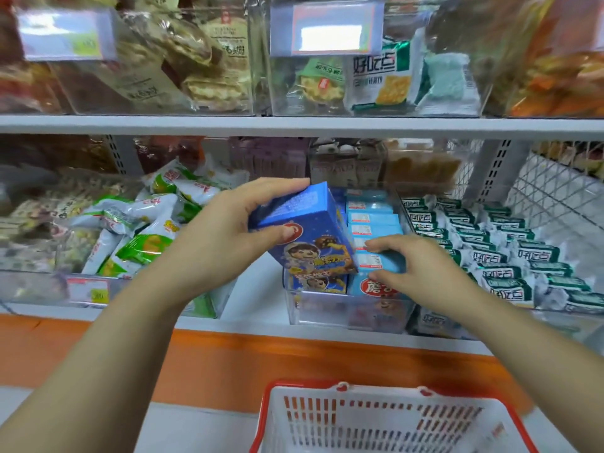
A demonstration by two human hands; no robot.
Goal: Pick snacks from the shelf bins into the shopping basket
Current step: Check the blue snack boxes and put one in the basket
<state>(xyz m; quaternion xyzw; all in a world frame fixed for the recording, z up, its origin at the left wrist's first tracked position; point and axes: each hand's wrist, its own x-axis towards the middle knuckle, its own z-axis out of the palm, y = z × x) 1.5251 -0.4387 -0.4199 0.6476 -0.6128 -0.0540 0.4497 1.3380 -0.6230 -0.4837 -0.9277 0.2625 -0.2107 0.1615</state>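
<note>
Left grip (228, 237) is wrapped round the blue box (307, 230), fingers over its top edge, thumb pressed on the printed front. The box is tilted, lifted clear above the bin (327, 308) at the centre of the frame. Right grip (415, 266) is down in that same bin, fingers curled over the front pale box (382, 264) with the thumb beneath it, pinching it where it stands in its row. So this is the picking step: one snack is out and a second is just being taken. The basket (271, 397) waits at the bottom of the frame, below the shelf (255, 299), and I see nothing in the part that shows. Next I need to bring the blue box down and toward me over the red rim and let go. The pale box must slide up without dragging its neighbours.
</note>
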